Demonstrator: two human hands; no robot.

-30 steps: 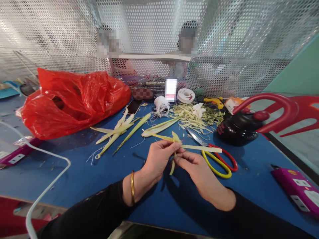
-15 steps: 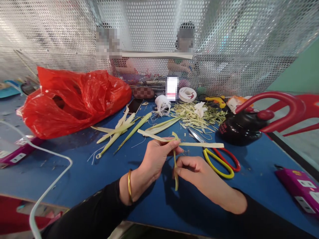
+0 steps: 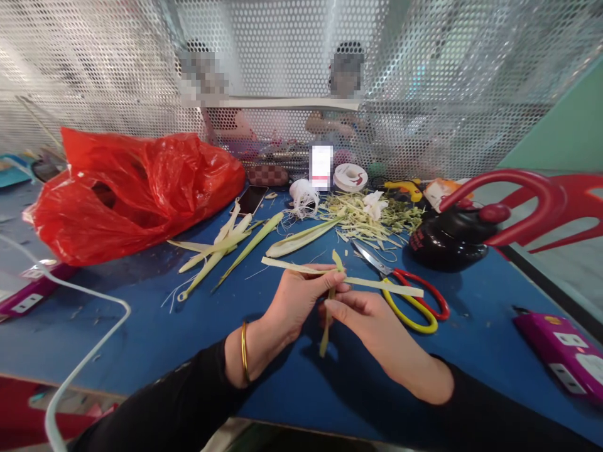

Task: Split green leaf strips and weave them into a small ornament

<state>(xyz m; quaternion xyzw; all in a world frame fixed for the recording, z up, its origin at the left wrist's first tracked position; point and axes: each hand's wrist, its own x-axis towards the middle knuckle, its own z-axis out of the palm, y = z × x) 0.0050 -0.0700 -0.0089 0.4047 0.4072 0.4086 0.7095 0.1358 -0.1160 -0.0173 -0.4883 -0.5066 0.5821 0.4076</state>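
My left hand [image 3: 296, 298], with a gold bangle at the wrist, pinches crossed pale green leaf strips [image 3: 386, 286] between thumb and fingers. One long strip runs left to right; a shorter one [image 3: 325, 342] hangs down from the crossing. Thumb and fingers of my right hand [image 3: 372, 320] are closed on this hanging strip, just below my left fingertips. Scissors [image 3: 409, 301] with one red and one yellow handle lie beyond my right hand. Several flat leaves [image 3: 217, 248] rest on the blue table [image 3: 188, 339] to the left.
Back left is a red plastic bag [image 3: 141, 194]; a phone [image 3: 249, 199] lies beside it. Behind the hands are white string [image 3: 304, 198], a spool [image 3: 351, 177] and shredded leaves [image 3: 377, 220]. A dark teapot [image 3: 447, 242] stands right. A white cable [image 3: 89, 351] crosses the left side.
My right hand has shifted slightly up and left, closer to my left fingertips. The long strip's right end tilts lower, and the hanging strip's lower end has swung left.
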